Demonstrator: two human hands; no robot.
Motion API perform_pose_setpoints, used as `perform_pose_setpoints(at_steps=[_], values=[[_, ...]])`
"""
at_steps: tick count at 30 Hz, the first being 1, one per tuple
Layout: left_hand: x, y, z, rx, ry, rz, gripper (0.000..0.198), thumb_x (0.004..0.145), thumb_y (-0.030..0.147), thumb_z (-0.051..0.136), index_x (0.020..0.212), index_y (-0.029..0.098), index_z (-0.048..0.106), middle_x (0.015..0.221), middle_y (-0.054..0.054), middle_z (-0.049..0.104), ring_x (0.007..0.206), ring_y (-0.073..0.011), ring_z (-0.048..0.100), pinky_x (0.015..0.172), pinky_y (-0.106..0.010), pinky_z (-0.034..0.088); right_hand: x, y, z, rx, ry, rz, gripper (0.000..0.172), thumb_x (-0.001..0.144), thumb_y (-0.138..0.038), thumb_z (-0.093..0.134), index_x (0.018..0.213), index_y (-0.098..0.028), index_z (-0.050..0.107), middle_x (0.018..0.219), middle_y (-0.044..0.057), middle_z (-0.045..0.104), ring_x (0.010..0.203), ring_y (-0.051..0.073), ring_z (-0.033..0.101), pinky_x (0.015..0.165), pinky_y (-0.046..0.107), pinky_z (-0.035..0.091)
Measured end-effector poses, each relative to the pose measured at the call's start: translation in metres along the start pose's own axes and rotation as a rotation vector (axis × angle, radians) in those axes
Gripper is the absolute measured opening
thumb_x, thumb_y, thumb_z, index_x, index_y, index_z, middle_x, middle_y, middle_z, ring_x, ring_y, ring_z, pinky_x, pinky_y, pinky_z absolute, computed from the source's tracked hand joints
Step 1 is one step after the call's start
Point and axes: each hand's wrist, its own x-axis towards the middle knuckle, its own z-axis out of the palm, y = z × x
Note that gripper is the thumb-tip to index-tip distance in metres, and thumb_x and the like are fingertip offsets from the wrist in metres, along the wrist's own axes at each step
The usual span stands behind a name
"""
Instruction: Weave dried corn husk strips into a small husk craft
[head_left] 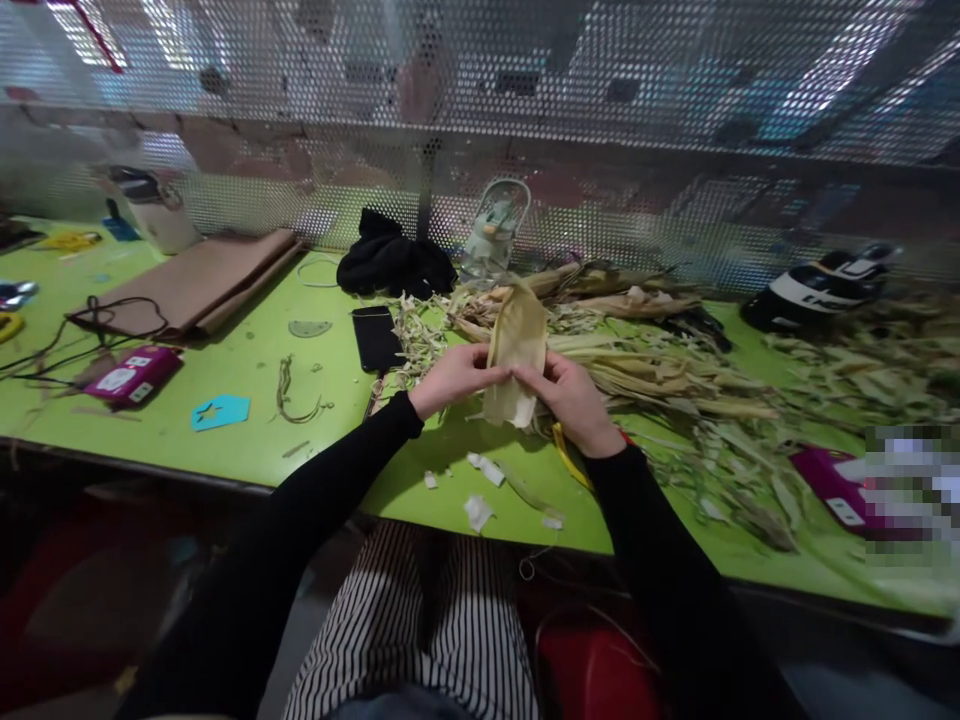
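A pale yellow corn husk [520, 330] stands upright between my two hands, above the green table. My left hand [459, 378] pinches its left edge between thumb and fingers. On the opposite edge, my right hand [574, 398] grips the husk the same way, and both thumbs meet across its front. Behind the hands lies a heap of dried husks [660, 378] with shredded strips around it. A yellow handle [570, 462], perhaps of scissors, shows partly under my right wrist. White scraps [478, 512] lie in front of me.
Left of the husks are a black phone [376, 338], a blue tag [220, 412], a magenta box [133, 376] with a cable, and brown paper [196, 280]. Black cloth [394, 258] and a clear bottle [495, 235] stand by the perforated screen. A dark bottle [814, 290] lies right.
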Motion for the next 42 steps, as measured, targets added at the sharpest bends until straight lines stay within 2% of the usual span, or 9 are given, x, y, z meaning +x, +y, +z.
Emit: perform_pose_setpoints(at_steps=[4,11,17,20,24,26,31,36,42], values=[[-0.001,0.003,0.001,0.04,0.03,-0.021,0.017,0.081,0.022,0.067,0.093,0.011,0.072,0.09,-0.006,0.075,0.075,-0.0143,0.064,0.066,-0.023,0.046,-0.001,0.0,0.001,0.006,0.009,-0.004,0.036,0.07,-0.049,0.084,0.088,-0.019,0.076,0.083,0.003,0.077,0.069,0.018,0.064,0.067,0.031,0.052],[-0.002,0.005,0.003,0.067,0.045,-0.002,0.017,0.081,0.021,0.066,0.095,0.011,0.07,0.093,-0.006,0.073,0.077,-0.0141,0.062,0.07,-0.024,0.046,-0.001,-0.001,0.002,0.006,-0.006,-0.008,0.034,0.07,-0.048,0.084,0.084,-0.019,0.075,0.079,0.002,0.075,0.067,0.018,0.063,0.065,0.031,0.053],[-0.002,0.004,0.0,-0.174,-0.009,-0.036,0.01,0.087,0.018,0.06,0.088,0.012,0.068,0.086,-0.003,0.068,0.075,-0.0114,0.058,0.073,-0.023,0.044,0.0,0.002,0.0,0.081,0.046,0.009,0.032,0.072,-0.05,0.082,0.082,-0.02,0.075,0.076,0.0,0.074,0.066,0.016,0.063,0.063,0.029,0.052],[-0.001,0.004,-0.006,-0.31,-0.013,-0.071,0.017,0.093,0.022,0.055,0.083,0.013,0.066,0.081,-0.002,0.065,0.071,-0.0095,0.054,0.071,-0.023,0.042,0.003,0.004,-0.001,0.173,0.052,0.052,0.037,0.069,-0.056,0.084,0.078,-0.021,0.074,0.074,0.0,0.074,0.066,0.017,0.065,0.064,0.029,0.054],[0.002,0.005,-0.012,-0.422,-0.048,-0.176,0.015,0.092,0.024,0.061,0.082,0.012,0.064,0.078,-0.001,0.062,0.066,-0.0077,0.053,0.069,-0.023,0.042,0.005,0.005,-0.002,0.271,0.048,0.082,0.044,0.065,-0.061,0.084,0.082,-0.022,0.074,0.079,0.001,0.075,0.077,0.021,0.07,0.071,0.033,0.058],[0.002,0.004,-0.013,-0.425,-0.061,-0.184,0.014,0.091,0.024,0.063,0.085,0.012,0.066,0.079,-0.001,0.064,0.066,-0.0073,0.053,0.071,-0.024,0.043,0.005,0.005,-0.002,0.249,0.048,0.091,0.042,0.067,-0.061,0.083,0.082,-0.022,0.074,0.078,0.001,0.075,0.076,0.021,0.07,0.071,0.033,0.058],[0.001,0.003,-0.008,-0.299,-0.074,-0.13,0.023,0.08,0.025,0.075,0.097,0.01,0.071,0.096,-0.008,0.073,0.081,-0.0127,0.063,0.081,-0.029,0.047,0.001,0.003,-0.001,0.113,0.013,0.073,0.034,0.072,-0.051,0.08,0.085,-0.021,0.075,0.075,0.001,0.073,0.067,0.018,0.065,0.063,0.03,0.055],[-0.001,0.005,-0.003,-0.006,0.021,-0.095,0.018,0.082,0.024,0.07,0.093,0.01,0.069,0.091,-0.007,0.073,0.077,-0.014,0.062,0.071,-0.026,0.046,0.001,0.002,-0.002,-0.064,-0.071,-0.039,0.035,0.073,-0.044,0.079,0.095,-0.018,0.073,0.09,0.004,0.076,0.079,0.02,0.067,0.073,0.032,0.055],[-0.003,0.009,0.0,0.232,0.014,-0.014,0.024,0.086,0.033,0.065,0.091,0.011,0.069,0.086,-0.006,0.072,0.071,-0.0134,0.059,0.063,-0.023,0.043,0.002,0.004,-0.002,-0.168,0.029,-0.052,0.036,0.073,-0.046,0.075,0.092,-0.016,0.069,0.092,0.009,0.076,0.082,0.024,0.068,0.074,0.036,0.055]])
